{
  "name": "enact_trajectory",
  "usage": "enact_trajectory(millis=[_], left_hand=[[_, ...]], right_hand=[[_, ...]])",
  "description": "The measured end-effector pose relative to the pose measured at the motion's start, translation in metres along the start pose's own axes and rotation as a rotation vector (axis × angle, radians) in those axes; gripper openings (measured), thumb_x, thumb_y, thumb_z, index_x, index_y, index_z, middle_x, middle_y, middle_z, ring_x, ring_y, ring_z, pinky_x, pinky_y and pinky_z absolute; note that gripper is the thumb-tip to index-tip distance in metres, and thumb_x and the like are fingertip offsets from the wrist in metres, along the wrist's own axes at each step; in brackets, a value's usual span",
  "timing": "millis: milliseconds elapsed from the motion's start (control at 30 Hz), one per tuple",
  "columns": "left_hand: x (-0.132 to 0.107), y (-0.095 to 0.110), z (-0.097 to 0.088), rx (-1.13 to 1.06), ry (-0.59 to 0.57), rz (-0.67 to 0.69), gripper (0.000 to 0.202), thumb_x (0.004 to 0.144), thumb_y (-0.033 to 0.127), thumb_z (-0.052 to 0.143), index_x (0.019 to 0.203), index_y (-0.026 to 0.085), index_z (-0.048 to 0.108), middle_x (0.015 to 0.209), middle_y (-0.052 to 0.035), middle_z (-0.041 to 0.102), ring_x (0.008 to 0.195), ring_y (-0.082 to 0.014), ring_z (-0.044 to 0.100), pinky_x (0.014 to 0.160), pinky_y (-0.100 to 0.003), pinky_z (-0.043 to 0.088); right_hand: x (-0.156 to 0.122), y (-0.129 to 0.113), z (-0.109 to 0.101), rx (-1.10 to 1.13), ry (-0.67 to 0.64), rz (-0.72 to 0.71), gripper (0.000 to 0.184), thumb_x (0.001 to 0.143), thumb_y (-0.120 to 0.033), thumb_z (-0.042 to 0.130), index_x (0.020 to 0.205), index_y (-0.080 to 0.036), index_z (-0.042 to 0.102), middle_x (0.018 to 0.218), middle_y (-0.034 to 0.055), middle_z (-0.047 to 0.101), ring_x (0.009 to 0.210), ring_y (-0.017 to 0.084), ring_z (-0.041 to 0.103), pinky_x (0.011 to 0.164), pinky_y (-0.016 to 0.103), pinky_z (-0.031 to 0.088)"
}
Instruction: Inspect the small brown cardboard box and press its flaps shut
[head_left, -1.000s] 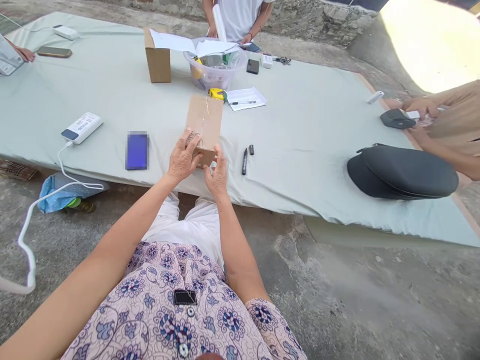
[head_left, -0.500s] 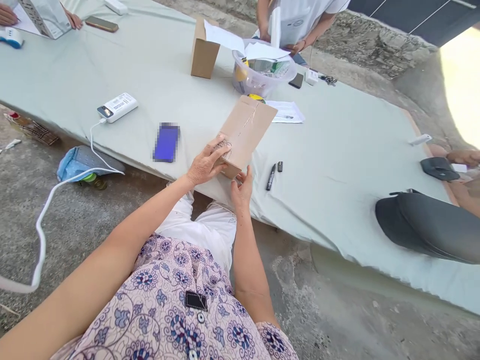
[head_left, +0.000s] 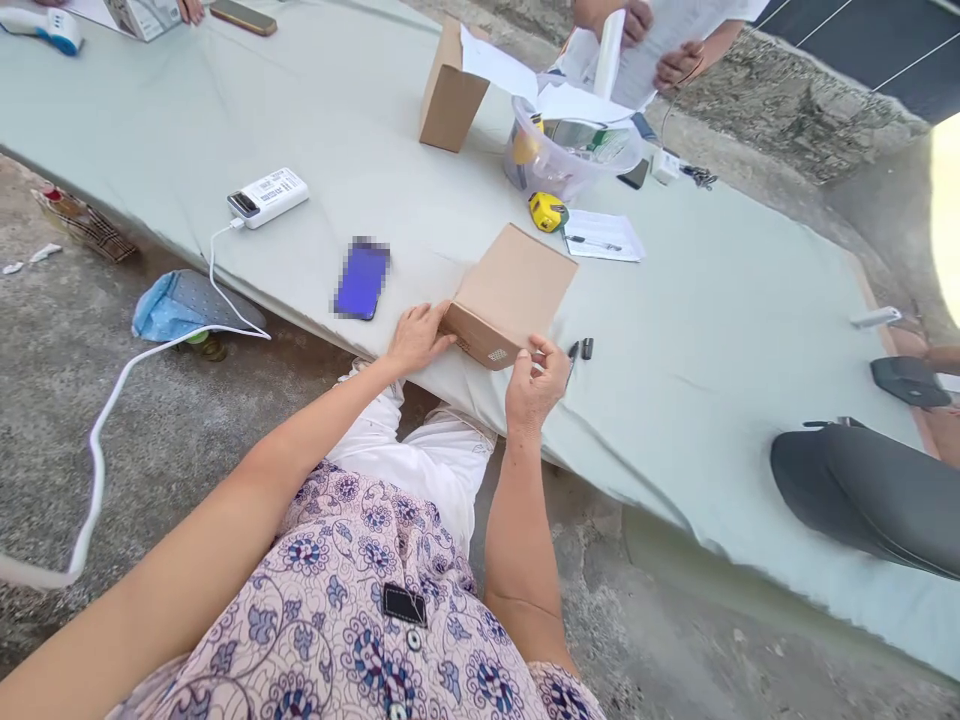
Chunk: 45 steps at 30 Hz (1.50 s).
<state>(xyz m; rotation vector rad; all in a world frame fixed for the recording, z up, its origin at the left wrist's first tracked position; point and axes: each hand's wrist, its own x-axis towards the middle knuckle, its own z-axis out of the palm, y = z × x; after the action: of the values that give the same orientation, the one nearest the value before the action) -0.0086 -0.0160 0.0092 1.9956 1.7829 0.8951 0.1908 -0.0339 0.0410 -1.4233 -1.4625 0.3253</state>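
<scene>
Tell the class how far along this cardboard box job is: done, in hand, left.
Done: the cardboard box looks closed, with a small printed label on its end. In hand: the left hand and right hand are both on it. Left: probably the second box, standing beside the plastic tub.

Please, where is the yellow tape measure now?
In the head view, the yellow tape measure lies on the table cloth, between the clear plastic tub and the cardboard box, just left of a white paper.
</scene>
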Motion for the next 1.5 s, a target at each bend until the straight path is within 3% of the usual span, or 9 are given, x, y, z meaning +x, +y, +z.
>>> enact_trajectory(millis=[233, 467, 667, 967, 1200, 1500], left_hand=[[-0.005, -0.007, 0.004, -0.009, -0.016, 0.059, 0.066, 0.092, 0.031, 0.055, 0.152, 0.012, 0.037, 0.138, -0.0183, 0.060, 0.134, -0.0330, 0.050, 0.112, -0.049, 0.037], [-0.010, -0.010, -0.001, 0.072, -0.056, 0.092, 0.069, 0.091, 0.025, 0.054, 0.156, 0.014, 0.034, 0.139, -0.0159, 0.061, 0.139, -0.0342, 0.046, 0.114, -0.049, 0.037], [-0.013, -0.008, -0.002, 0.131, -0.073, 0.099, 0.070, 0.090, 0.023, 0.053, 0.157, 0.015, 0.033, 0.135, -0.0141, 0.065, 0.141, -0.0344, 0.045, 0.116, -0.050, 0.037], [-0.012, -0.007, 0.000, 0.128, -0.062, 0.075, 0.069, 0.090, 0.023, 0.052, 0.156, 0.013, 0.033, 0.139, -0.0170, 0.059, 0.137, -0.0321, 0.048, 0.114, -0.046, 0.038], [-0.011, -0.008, -0.001, 0.125, -0.033, 0.084, 0.068, 0.088, 0.021, 0.053, 0.154, 0.013, 0.037, 0.133, -0.0159, 0.062, 0.129, -0.0304, 0.053, 0.112, -0.045, 0.041], [-0.004, -0.011, -0.006, 0.127, -0.010, 0.073, 0.063, 0.085, 0.023, 0.053, 0.146, 0.012, 0.044, 0.125, -0.0168, 0.064, 0.121, -0.0328, 0.057, 0.107, -0.047, 0.044]], right_hand=[[-0.017, 0.036, 0.017, 0.014, -0.039, -0.005, 0.053, 0.081, -0.033, 0.049, 0.133, -0.022, 0.050, 0.123, 0.0143, 0.056, 0.094, 0.020, 0.059, 0.072, 0.034, 0.055], [-0.025, 0.048, 0.022, 0.109, 0.004, 0.085, 0.069, 0.079, -0.034, 0.050, 0.145, -0.020, 0.039, 0.131, 0.0178, 0.056, 0.103, 0.021, 0.062, 0.076, 0.035, 0.057], [-0.022, 0.049, 0.021, 0.174, 0.011, 0.240, 0.050, 0.071, -0.032, 0.048, 0.118, -0.016, 0.058, 0.110, 0.0130, 0.064, 0.096, 0.022, 0.065, 0.080, 0.037, 0.056], [-0.027, 0.048, 0.017, 0.205, 0.018, 0.255, 0.040, 0.077, -0.032, 0.049, 0.112, -0.017, 0.060, 0.105, 0.0092, 0.067, 0.094, 0.019, 0.064, 0.082, 0.033, 0.052], [-0.027, 0.044, 0.016, 0.236, 0.021, 0.254, 0.033, 0.079, -0.030, 0.049, 0.107, -0.017, 0.061, 0.102, 0.0084, 0.067, 0.092, 0.019, 0.064, 0.083, 0.034, 0.051], [-0.021, 0.038, 0.023, 0.305, 0.022, 0.296, 0.028, 0.080, -0.017, 0.047, 0.104, -0.016, 0.061, 0.101, 0.0071, 0.069, 0.090, 0.017, 0.064, 0.088, 0.033, 0.052]])
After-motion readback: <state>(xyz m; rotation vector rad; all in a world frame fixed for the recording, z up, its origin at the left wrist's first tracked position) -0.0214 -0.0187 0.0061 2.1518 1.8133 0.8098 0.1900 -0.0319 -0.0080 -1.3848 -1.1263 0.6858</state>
